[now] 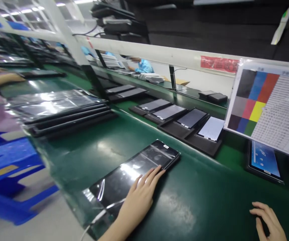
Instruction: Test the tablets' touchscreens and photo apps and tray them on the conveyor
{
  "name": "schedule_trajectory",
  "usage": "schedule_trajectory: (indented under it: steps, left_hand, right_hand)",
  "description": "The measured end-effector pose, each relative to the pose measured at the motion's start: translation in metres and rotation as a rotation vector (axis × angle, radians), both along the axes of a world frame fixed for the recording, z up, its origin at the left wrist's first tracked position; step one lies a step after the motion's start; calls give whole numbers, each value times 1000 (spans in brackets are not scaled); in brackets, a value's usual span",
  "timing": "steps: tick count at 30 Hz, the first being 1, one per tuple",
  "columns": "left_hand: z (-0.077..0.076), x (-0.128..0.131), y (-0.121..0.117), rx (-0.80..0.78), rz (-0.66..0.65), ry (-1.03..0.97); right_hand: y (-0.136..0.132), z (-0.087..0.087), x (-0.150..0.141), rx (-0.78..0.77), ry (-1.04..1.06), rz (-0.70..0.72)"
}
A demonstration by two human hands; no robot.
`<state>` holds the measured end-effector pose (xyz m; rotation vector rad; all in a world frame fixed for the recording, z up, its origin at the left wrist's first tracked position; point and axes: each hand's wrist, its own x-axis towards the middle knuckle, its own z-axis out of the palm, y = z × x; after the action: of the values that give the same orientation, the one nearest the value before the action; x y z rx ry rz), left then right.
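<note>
My left hand (139, 195) lies flat with fingers stretched out on a black glossy tablet (134, 170), which rests screen-up on the green conveyor belt (189, 201). The fingers rest on the tablet's right edge. My right hand (269, 221) hovers low over the belt at the lower right, fingers loosely curled and apart, holding nothing.
A stack of dark tablets in shiny film (59, 107) sits to the left. Black trays with several tablets (184, 120) line the far side. A colour chart sheet (267, 103) hangs at right above a lit tablet (265, 159). Other people work at left and far back. Blue stool (6, 177) at lower left.
</note>
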<state>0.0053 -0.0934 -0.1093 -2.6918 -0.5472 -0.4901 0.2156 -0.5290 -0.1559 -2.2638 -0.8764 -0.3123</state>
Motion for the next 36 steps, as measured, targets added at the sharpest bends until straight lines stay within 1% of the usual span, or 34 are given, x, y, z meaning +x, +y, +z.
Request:
schedule_trajectory:
  steps: [2, 4, 6, 9, 12, 15, 18, 21, 24, 26, 28, 30, 32, 33, 34, 36]
  left_hand:
    - [2, -1, 23, -24, 34, -6]
    - [4, -3, 44, -50, 67, -20]
    - [7, -3, 62, -74, 100, -40]
    - [8, 1, 82, -106, 146, -80]
    - [7, 7, 92, -138, 197, -160]
    - [2, 12, 98, -155, 228, -266]
    - [-4, 13, 102, -164, 217, -362]
    - [-5, 13, 105, -197, 182, -424]
    - [1, 13, 102, -238, 137, -460]
    - [7, 13, 97, -256, 109, -489]
    - [14, 11, 92, -272, 81, -507]
    - [20, 9, 87, -294, 73, -509]
    - [26, 8, 84, -326, 91, -513]
    - [28, 8, 83, -348, 97, -523]
    - [30, 9, 82, -374, 98, -536]
    - [32, 10, 80, -451, 81, -561]
  right_hand:
    - [10, 3, 17, -67, -32, 64]
    - [31, 11, 31, -123, -67, 122]
    - [62, 22, 42, -177, -77, 145]
    - [121, 40, 53, -249, -66, 159]
    - [177, 51, 66, -261, -97, 180]
    - [220, 54, 79, -267, -115, 195]
    - [246, 56, 88, -263, -119, 211]
    - [256, 63, 94, -241, -133, 244]
    - [254, 79, 103, -189, -127, 234]
    - [244, 93, 109, -138, -118, 215]
    - [227, 107, 109, -82, -102, 200]
    - [199, 114, 99, -35, -76, 191]
    - [162, 112, 77, -15, -47, 193]
    - [140, 107, 62, -18, -32, 201]
    - [118, 99, 44, -30, -18, 212]
    - [70, 76, 4, -73, 10, 246]
